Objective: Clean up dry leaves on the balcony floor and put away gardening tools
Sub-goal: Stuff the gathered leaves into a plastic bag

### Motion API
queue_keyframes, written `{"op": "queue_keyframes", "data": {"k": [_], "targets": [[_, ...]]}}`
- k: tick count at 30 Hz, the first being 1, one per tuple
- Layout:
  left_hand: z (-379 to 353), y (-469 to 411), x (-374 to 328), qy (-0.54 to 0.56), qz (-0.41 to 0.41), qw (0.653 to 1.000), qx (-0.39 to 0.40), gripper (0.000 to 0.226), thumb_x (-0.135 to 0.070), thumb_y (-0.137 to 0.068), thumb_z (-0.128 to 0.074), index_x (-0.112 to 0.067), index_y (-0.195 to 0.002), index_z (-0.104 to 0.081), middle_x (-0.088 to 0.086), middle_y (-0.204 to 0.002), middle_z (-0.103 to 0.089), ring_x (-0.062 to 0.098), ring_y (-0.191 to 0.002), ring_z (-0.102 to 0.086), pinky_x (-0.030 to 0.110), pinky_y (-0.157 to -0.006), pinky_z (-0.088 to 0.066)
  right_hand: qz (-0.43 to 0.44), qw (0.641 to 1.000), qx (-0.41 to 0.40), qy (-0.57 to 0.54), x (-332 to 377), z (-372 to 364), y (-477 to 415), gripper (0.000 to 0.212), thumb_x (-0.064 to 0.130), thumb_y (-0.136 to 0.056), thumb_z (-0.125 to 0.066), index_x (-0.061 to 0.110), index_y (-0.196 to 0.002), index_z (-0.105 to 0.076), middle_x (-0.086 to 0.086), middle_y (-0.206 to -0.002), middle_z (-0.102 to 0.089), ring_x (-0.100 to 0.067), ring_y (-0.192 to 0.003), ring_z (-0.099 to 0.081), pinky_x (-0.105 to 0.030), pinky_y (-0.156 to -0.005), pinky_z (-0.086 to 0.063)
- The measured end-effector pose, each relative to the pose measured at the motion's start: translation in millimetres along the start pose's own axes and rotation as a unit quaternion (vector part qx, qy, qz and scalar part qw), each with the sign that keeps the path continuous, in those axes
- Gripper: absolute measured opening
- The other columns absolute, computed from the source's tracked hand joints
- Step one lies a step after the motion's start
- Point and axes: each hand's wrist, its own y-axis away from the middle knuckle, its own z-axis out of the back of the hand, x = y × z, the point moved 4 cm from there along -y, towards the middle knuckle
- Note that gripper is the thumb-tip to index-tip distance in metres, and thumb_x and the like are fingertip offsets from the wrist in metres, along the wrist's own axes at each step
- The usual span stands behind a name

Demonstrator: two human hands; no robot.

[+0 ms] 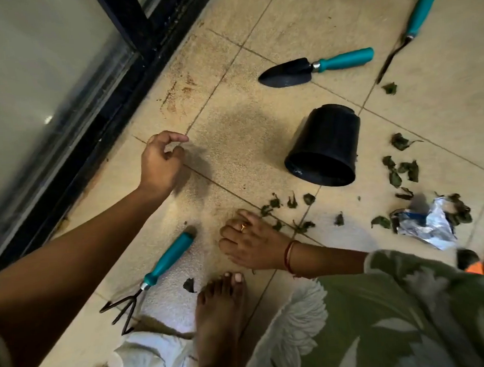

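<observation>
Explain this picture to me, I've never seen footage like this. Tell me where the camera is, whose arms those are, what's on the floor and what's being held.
The camera sits on a person's head, looking down, so the arms are the wearer's own. There is no robot here. The left hand hovers over the tiled floor, fingers loosely curled, holding nothing. The right hand is down on the tiles beside scattered dry leaves. Its fingers curl under, so I cannot tell if it holds a leaf. Lying around are a hand rake, a trowel and a narrow tool, all teal-handled, a black pot on its side, and crumpled foil. The wearer's bare foot shows at the bottom.
</observation>
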Motion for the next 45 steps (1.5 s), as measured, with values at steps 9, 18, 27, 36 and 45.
{"op": "queue_keyframes", "data": {"k": [9, 18, 27, 36, 45], "targets": [[-62, 7, -59, -0.058, -0.152, 0.980, 0.117, 0.032, -0.022, -0.083, -0.057, -0.020, -0.115, -0.059, -0.001, -0.117, -0.054, 0.020, -0.114, -0.049, 0.031, -0.092, -0.041, -0.263, 0.957, -0.112, 0.047, -71, 14, 87, 0.018, 0.029, -0.091, -0.051, 0.016, -0.101, -0.059, -0.006, -0.100, -0.061, -0.024, -0.089, -0.056, -0.042, -0.087, -0.038], [-168, 26, -138, -0.329, -0.256, 0.876, 0.244, 0.084, -0.038, -0.091, -0.055, -0.022, -0.152, 0.000, 0.015, -0.109, -0.063, 0.031, -0.091, -0.063, 0.033, -0.066, -0.046, -0.315, 0.942, -0.113, 0.015, -61, 17, 128, 0.035, 0.048, -0.090, -0.043, 0.020, -0.107, -0.056, -0.007, -0.113, -0.063, -0.025, -0.106, -0.059, -0.050, -0.105, -0.032], [-123, -1, -107, -0.132, -0.171, 0.957, 0.195, 0.049, -0.013, -0.095, -0.048, -0.020, -0.142, -0.035, 0.017, -0.100, -0.069, 0.034, -0.085, -0.066, 0.040, -0.072, -0.054, -0.214, 0.975, -0.038, 0.052, -50, -6, 101, 0.035, 0.046, -0.093, -0.043, 0.024, -0.120, -0.049, -0.008, -0.131, -0.055, -0.028, -0.127, -0.046, -0.064, -0.108, -0.020], [-62, -10, -60, -0.067, -0.075, 0.979, 0.175, 0.048, -0.005, -0.096, -0.044, -0.018, -0.142, -0.038, 0.001, -0.114, -0.056, 0.016, -0.104, -0.051, 0.027, -0.087, -0.039, -0.355, 0.926, -0.044, 0.118, -145, 18, 75, 0.024, 0.024, -0.091, -0.044, 0.012, -0.111, -0.046, -0.015, -0.125, -0.056, -0.034, -0.120, -0.050, -0.068, -0.107, -0.011], [-45, -4, -71, -0.143, -0.122, 0.948, 0.256, 0.080, -0.045, -0.062, -0.075, -0.061, -0.124, -0.025, -0.002, -0.121, -0.052, 0.021, -0.115, -0.049, 0.036, -0.096, -0.041, -0.638, 0.763, -0.091, 0.059, -209, 51, 162, 0.024, 0.023, -0.093, -0.038, 0.012, -0.109, -0.051, -0.012, -0.117, -0.051, -0.032, -0.112, -0.049, -0.065, -0.110, -0.010]]}}
